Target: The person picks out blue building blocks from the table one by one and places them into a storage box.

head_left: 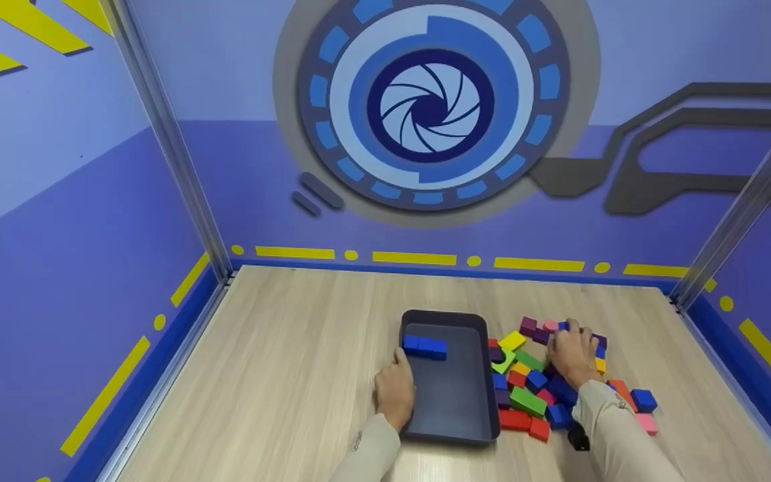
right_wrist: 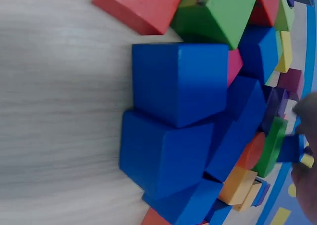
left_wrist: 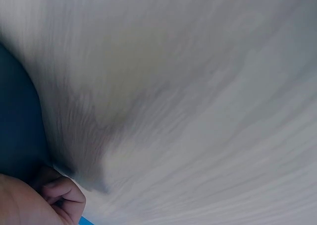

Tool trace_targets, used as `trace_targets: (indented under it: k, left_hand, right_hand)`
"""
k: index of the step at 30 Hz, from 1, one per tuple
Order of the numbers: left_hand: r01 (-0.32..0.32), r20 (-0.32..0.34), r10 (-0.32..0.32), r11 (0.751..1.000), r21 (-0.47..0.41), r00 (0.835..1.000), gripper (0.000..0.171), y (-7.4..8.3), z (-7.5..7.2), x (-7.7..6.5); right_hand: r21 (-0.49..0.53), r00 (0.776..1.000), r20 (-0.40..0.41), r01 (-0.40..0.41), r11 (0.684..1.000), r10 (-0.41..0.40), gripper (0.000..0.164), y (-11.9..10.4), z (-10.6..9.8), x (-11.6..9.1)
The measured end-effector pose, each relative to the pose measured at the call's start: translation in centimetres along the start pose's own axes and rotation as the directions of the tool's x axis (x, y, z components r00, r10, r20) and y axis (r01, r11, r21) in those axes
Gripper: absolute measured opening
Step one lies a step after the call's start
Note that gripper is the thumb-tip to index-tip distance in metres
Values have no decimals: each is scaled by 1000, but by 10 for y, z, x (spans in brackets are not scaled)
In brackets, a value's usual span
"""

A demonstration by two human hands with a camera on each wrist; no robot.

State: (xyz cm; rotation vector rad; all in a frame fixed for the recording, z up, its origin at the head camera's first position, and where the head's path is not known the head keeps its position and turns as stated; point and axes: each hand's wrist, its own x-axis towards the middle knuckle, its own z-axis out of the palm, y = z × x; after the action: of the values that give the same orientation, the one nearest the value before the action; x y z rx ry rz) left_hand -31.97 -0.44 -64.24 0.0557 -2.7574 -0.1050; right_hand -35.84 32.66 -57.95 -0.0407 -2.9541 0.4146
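A dark mark (head_left: 357, 440), too small to be read, is being carried on the beige left sleeve (head_left: 371, 455). Three blue cubes (head_left: 424, 347) are being contained in the dark grey rectangular tray (head_left: 452, 402), its left rim being gripped by the left hand (head_left: 395, 391). Over the multicoloured blocks (head_left: 537, 381) beside it on the pale wood-grain tabletop (head_left: 298, 361), the right hand (head_left: 571, 351) is being held fingers-down; whether a small blue block (right_wrist: 290, 148) is being clamped cannot be told.

Lavender-and-violet walls (head_left: 238, 181) around me, a big round aperture emblem (head_left: 430, 112) facing me, yellow dashes (head_left: 414, 258) below it, metal corner posts (head_left: 166, 120), pale wood-grain tabletop (head_left: 305, 348) before me.
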Motion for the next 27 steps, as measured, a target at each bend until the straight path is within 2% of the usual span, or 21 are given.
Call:
trace_targets:
  k: [5,10,15,23,27]
  left_hand:
    - [-3,-43,3,1000,0,999,58,1,4,0]
    - [1,-79,0,1000,9,997,54,0,7,-1]
    - [1,-69,0,1000,14,998,61,-1,6,-1]
    - [0,-76,2,1000,30,997,63,-2,8,-1]
    - [-4,-80,10,998,68,997,60,-1,6,-1]
  right_hand:
    - [-1,998,-55,-29,1000,29,23,-1,-7,0]
    - [17,988,-153,18,1000,-16,18,0,-7,-2]
    - [6,974,-218,58,998,-55,16,2,-2,-5]
    - [-27,991,-135,23,999,-26,10,4,2,-7]
    - [-45,994,-106,16,999,-21,16,6,2,-6]
